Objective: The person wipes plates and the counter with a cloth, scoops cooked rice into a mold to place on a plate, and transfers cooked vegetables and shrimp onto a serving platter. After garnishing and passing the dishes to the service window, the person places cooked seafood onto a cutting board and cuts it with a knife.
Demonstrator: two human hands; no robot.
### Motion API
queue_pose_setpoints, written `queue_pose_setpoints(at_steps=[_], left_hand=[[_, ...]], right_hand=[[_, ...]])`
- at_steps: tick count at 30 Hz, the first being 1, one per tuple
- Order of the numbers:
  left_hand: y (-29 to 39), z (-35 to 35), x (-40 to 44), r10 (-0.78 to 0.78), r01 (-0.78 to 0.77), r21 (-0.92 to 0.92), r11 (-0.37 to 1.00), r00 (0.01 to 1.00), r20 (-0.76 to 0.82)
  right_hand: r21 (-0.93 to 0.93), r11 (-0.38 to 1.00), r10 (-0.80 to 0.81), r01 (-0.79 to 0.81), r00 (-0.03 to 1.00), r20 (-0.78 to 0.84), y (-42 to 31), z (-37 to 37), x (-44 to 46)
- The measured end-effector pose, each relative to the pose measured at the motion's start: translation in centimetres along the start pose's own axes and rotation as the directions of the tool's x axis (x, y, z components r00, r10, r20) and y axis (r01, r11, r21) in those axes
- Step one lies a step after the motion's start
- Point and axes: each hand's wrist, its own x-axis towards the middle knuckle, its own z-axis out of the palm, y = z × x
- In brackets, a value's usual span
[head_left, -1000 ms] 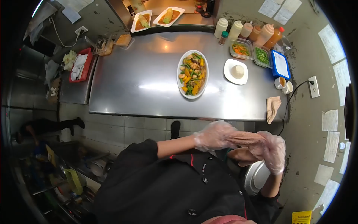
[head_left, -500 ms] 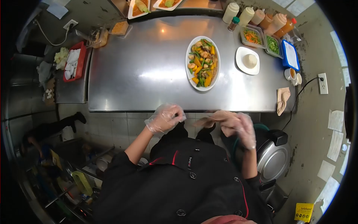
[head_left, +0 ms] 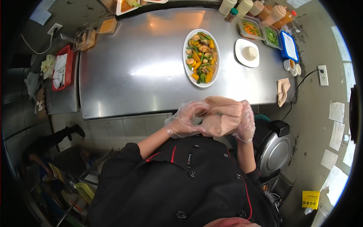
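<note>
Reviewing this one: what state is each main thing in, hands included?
Held cloth: bunched
Left hand: gloved, curled at the cloth
Right hand: gloved, gripping the cloth
Other cloth: crumpled, on the counter
Oval dish: filled with food
Square plate: bearing a white mound
Orange-shreds tub: looks uncovered
Greens tub: looks uncovered
Cooker lid: appears shut
Plug: in outlet

Squeeze bottles (head_left: 267, 13) line the back right of the steel counter (head_left: 124, 75), behind a tub (head_left: 252, 37) of shredded carrot. A blue tray (head_left: 285, 55) lies near two white cups (head_left: 286, 65). At the far left, a red basket (head_left: 69, 67) holds white items. A silver-lidded cooker (head_left: 275, 153) stands below the counter's right end, and papers (head_left: 334, 140) hang on the wall.
</note>
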Motion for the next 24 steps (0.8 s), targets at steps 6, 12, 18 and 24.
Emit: queue_pose_setpoints(at_steps=[6, 12, 18, 24], left_hand=[[-2.8, 1.7, 0.5, 0.054, -0.034, 0.209, 0.977, 0.994, -0.094], [-1.5, -3.2, -1.1, -0.124, 0.120, 0.144, 0.982, 0.992, 0.017], [-4.5, -4.0, -4.3, -0.290, 0.295, -0.312, 0.903, 0.955, 0.066], [-6.2, -4.8, -1.3, -0.532, -0.054, -0.891, 0.450, 0.785, -0.316]], right_hand=[[0.146, 0.989, -0.010, 0.011, 1.000, -0.009, 0.4, -0.3, -0.7], [-0.566, 0.818, -0.024, 0.104, 0.989, 0.147, 2.0, -7.3, 0.5], [-0.852, 0.320, 0.129, 0.415, 0.872, 0.473, 8.5, -2.0, 1.2], [-0.842, 0.432, -0.135, 0.324, 0.946, 0.295, 14.9, -2.8, 3.6]])
